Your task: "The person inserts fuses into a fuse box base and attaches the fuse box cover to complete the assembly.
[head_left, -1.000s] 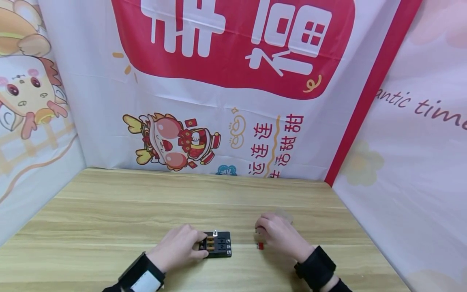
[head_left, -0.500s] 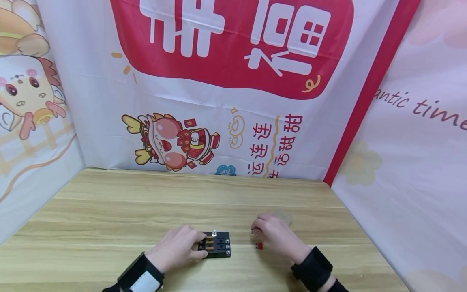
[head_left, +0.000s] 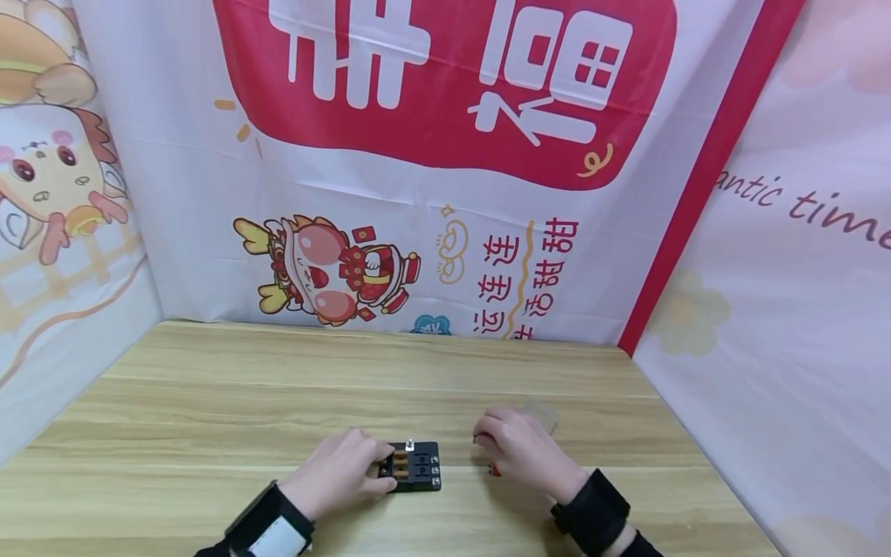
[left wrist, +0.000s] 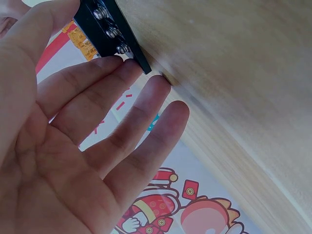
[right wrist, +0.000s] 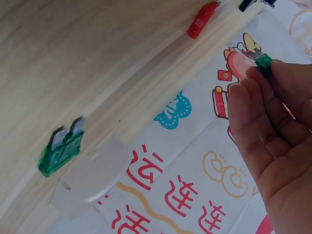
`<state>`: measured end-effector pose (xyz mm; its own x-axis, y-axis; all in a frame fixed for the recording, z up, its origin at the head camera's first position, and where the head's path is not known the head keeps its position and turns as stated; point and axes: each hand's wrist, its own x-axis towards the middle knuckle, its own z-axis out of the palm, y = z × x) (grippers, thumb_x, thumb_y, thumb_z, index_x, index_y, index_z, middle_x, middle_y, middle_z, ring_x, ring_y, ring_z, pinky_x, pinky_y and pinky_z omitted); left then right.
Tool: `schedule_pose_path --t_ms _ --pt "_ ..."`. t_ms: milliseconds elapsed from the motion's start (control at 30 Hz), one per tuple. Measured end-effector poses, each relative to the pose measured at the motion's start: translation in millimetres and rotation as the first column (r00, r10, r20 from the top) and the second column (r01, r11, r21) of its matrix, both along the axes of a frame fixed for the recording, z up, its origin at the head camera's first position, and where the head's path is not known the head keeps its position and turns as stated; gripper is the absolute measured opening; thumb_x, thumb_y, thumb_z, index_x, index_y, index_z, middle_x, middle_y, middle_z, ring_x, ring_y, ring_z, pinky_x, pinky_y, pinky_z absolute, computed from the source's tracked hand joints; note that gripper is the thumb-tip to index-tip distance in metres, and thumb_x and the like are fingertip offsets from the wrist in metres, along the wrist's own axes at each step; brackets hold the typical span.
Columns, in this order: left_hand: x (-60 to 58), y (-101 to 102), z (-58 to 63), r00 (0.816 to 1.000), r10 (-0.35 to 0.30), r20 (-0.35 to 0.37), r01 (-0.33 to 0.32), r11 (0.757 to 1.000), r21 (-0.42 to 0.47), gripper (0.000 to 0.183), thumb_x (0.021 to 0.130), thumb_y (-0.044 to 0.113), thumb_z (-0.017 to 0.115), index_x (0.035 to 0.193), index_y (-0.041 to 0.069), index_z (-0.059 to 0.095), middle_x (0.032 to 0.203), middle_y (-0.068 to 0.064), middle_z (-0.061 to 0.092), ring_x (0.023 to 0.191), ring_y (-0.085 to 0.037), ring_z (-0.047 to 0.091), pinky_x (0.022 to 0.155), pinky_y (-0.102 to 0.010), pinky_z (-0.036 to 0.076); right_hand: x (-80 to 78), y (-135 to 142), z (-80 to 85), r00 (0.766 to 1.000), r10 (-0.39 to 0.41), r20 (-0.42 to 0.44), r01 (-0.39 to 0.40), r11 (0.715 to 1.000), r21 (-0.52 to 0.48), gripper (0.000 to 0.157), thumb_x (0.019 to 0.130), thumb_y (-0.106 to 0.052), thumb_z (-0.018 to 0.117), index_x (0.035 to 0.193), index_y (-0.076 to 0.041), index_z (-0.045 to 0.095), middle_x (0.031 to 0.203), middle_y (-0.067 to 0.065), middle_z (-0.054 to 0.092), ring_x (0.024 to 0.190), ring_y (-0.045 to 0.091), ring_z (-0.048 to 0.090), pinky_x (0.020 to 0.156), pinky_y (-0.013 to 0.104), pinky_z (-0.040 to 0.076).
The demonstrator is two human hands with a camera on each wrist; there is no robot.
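Observation:
My left hand [head_left: 344,473] grips the left end of a black fuse block [head_left: 423,472] between thumb and fingers; the block lies flat on the table. Amber-orange parts [left wrist: 82,41] and a row of screws show on it in the left wrist view. To the right, my right hand [head_left: 527,455] pinches a green blade fuse [right wrist: 263,64] between thumb and fingertips, its metal prongs pointing outward. Partly behind that hand in the head view lies a red blade fuse [head_left: 494,469], marked 10 in the right wrist view. A second green blade fuse [right wrist: 62,150] lies on the table.
A clear plastic cover [right wrist: 92,176] lies by the second green fuse, just behind my right hand in the head view. The wooden table [head_left: 278,387] ends at printed cloth walls at the back and both sides.
My right hand has shifted slightly left, toward the fuse block, and now covers more of the red fuse. The left hand and the block have stayed in place.

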<state>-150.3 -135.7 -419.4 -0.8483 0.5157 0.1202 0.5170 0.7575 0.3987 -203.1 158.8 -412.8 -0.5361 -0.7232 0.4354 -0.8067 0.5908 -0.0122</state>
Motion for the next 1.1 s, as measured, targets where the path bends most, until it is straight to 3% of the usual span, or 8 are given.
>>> schedule_pose_path --t_ms 133,433,800,1100 --pt "0.1 0 1.1 1.000 0.001 -0.001 -0.001 1.000 -0.001 0.016 0.082 0.038 0.070 0.085 0.022 0.067 0.071 0.011 0.052 0.054 -0.004 0.041 0.048 -0.023 0.030 0.4 -3 -0.1 1.000 0.010 -0.009 -0.010 1.000 0.000 0.003 0.086 -0.014 0.066 0.088 -0.017 0.066 0.084 -0.010 0.056 0.078 0.005 0.054 0.068 0.022 0.044" --pt "1.0 -1 2.1 1.000 0.007 0.000 -0.007 1.000 -0.010 0.016 0.082 0.038 0.070 0.082 0.023 0.065 0.071 0.010 0.052 0.054 -0.004 0.040 0.048 -0.023 0.030 2.2 -12 1.2 0.997 -0.007 0.081 0.004 0.999 0.035 0.005 0.088 -0.012 0.067 0.092 -0.015 0.067 0.086 -0.010 0.058 0.081 0.005 0.056 0.072 0.020 0.044" --pt "1.1 0 1.1 1.000 0.008 -0.009 -0.008 1.000 -0.009 0.016 0.082 0.038 0.070 0.082 0.023 0.065 0.067 0.013 0.049 0.052 -0.003 0.039 0.047 -0.022 0.029 1.9 -23 -0.9 0.999 0.030 -0.010 -0.030 0.998 0.048 0.009 0.085 -0.010 0.069 0.093 -0.014 0.069 0.086 -0.009 0.057 0.080 0.005 0.057 0.072 0.018 0.044" --pt "2.0 1 2.6 1.000 0.009 -0.004 -0.009 1.000 -0.005 0.015 0.082 0.037 0.070 0.081 0.024 0.064 0.066 0.013 0.049 0.052 -0.003 0.039 0.047 -0.023 0.029 2.1 -30 -0.7 0.998 0.055 0.025 -0.057 0.997 0.044 0.011 0.085 -0.009 0.068 0.096 -0.011 0.069 0.087 -0.007 0.056 0.079 0.004 0.055 0.071 0.015 0.042"
